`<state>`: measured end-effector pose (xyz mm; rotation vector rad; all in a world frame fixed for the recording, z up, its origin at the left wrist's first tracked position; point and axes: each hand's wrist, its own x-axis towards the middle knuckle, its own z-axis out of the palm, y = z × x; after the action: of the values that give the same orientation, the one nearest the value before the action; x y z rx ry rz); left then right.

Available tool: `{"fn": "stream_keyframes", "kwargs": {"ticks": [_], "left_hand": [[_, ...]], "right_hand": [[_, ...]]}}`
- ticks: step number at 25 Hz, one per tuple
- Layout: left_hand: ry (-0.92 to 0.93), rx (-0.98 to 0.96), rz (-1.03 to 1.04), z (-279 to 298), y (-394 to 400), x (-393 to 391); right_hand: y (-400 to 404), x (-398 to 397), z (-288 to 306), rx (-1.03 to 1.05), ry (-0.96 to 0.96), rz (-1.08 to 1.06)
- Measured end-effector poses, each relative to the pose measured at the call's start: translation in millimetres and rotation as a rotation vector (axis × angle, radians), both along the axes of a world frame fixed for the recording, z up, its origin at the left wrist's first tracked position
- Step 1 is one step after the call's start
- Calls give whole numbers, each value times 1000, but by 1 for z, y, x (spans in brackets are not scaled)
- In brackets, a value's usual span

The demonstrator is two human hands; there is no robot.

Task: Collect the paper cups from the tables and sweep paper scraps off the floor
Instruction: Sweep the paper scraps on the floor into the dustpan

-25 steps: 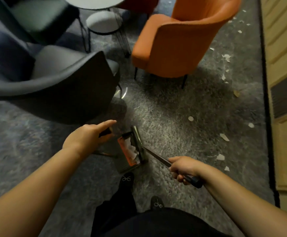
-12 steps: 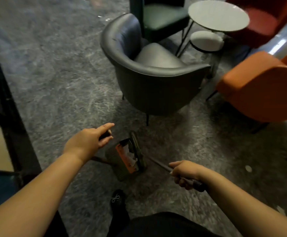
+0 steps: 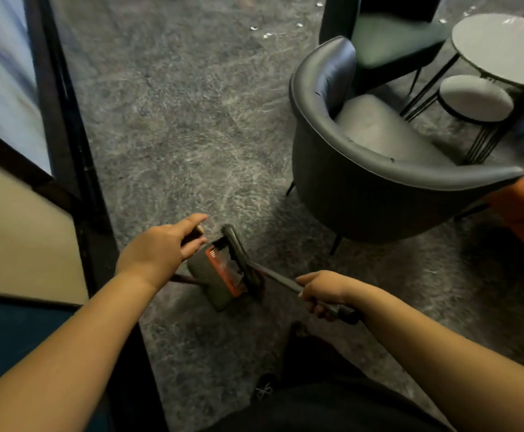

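A person's left hand (image 3: 160,249) pinches the dustpan (image 3: 220,280) handle while the right hand (image 3: 324,293) wraps the brush (image 3: 243,260) shaft, the brush head held against the pan's mouth, likely to trap the scraps inside. Several paper scraps (image 3: 266,35) lie on the carpet (image 3: 176,135) at twelve o'clock; two round benches (image 3: 500,48) at two o'clock carry no visible cups.

Grey patterned carpet floor (image 3: 176,135) underfoot. Dark ribbed dustpan with orange inner face (image 3: 213,277) on floor, centre-near. Dark long-handled broom (image 3: 242,260), head in dustpan mouth, handle running right. Dark blue-grey leather tub armchair (image 3: 363,169) right of and behind dustpan. Round grey counter on thin black legs (image 3: 504,48) behind armchair, far right; small round grey stool (image 3: 476,96) just before it. White paper scraps (image 3: 266,35) on floor, far back. Black-framed partition (image 3: 64,126) along left edge.
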<state>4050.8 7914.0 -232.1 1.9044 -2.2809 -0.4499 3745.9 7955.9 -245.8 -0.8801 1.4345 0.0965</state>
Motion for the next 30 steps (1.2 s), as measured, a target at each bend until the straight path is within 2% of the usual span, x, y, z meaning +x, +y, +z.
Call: {"fn": "stream_keyframes", "kwargs": {"ticks": [7,12,14,22,30], "left_hand": [[-2,-6,116,-10,-172,48],[-4,5,153,13,-305,63],[33,-1,176,23,-355,73],[55,-10,127,25,-590,124],[95,-38,5,30,-840,156]], "right_hand": [[-202,49,-22,50,-44,11],[-352,66,-19,17,10,47],[-404,73,-12,26,0,-9],[-618,126,-4,81,-34,-175],[-826,169,8,40,-49,-303]]}}
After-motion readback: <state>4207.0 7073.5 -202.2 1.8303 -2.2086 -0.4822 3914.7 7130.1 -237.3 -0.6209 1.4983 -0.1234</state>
